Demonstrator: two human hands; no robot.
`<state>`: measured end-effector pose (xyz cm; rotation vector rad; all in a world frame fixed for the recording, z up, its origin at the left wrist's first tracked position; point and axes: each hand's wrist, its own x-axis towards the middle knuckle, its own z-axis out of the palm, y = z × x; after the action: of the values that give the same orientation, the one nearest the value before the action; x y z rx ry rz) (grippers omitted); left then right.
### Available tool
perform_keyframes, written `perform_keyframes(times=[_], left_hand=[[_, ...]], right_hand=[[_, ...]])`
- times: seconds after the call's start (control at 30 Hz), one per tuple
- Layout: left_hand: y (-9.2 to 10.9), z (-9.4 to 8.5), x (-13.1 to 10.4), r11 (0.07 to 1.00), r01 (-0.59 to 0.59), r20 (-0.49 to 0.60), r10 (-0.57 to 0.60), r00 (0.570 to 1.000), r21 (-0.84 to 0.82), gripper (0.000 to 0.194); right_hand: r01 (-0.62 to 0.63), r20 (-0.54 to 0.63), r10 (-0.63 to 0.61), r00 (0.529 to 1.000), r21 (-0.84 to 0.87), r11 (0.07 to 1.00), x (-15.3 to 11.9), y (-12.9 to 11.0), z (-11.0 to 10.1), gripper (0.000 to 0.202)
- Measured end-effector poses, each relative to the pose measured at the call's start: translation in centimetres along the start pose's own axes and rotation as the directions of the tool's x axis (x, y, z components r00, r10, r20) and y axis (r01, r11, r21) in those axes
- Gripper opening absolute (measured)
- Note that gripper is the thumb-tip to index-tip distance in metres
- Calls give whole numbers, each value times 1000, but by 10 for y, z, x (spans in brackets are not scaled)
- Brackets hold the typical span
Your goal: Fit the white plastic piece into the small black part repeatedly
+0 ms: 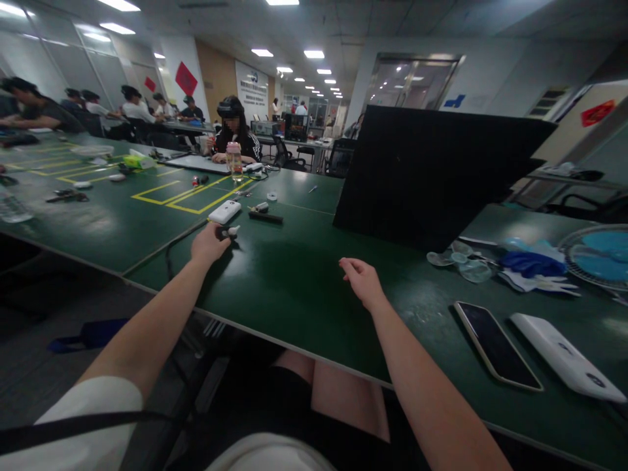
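My left hand is closed around a small black object with a white tip, low over the green table. Its exact kind is hard to make out. Just beyond the fingers lies a white device with dark round marks. A flat black bar rests to the right of it, with a small pale cylinder behind. Over the table's middle, my right hand has its fingers curled together, and nothing shows between them.
A large black panel stands at the right. Near the right edge lie a phone, a second white device, blue and white gloves and a round fan. A bottle stands before a seated person across the table.
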<state>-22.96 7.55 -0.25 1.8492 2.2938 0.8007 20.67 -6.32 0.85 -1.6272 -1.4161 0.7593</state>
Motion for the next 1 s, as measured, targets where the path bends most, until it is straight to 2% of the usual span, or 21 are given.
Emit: perform_keyframes(times=[0.2,0.3,0.43,0.57,0.63,0.73,0.83,0.93,1.0], left_hand=[[-5,-13,-3,979,-109,-60,121,991,169,53],[-11,-21,-4,945,-196,-70,222,973,261,51],[-19,-28,-4,876,-322,-26,354,935,358,46],[-25,-34,-4,831,-396,40,415,909,390,44],[-27,-35,-2,861,-352,5,377,926,367,42],[-30,-32,6,961,-150,-189,196,962,232,43],[-30,-23,19,998,51,-362,-59,930,-33,50],[-19,-8,31,960,108,-349,-197,916,-260,49],[-6,3,35,945,69,-289,-166,943,-318,48]], right_hand=[[-1,14,1,1000,5,1000,-3,-1,0,53],[0,16,0,1000,13,1000,-2,1,1,51],[7,16,-8,1000,27,1000,0,3,2,49],[10,10,-10,1000,28,1000,-1,2,3,50],[13,17,-14,1000,31,999,-2,0,2,50],[6,25,-7,1000,41,999,-2,0,1,49],[1,23,-2,1000,45,999,-2,0,2,49],[3,22,-4,1000,46,999,-2,0,2,49],[2,23,-3,1000,40,999,-2,0,2,50]])
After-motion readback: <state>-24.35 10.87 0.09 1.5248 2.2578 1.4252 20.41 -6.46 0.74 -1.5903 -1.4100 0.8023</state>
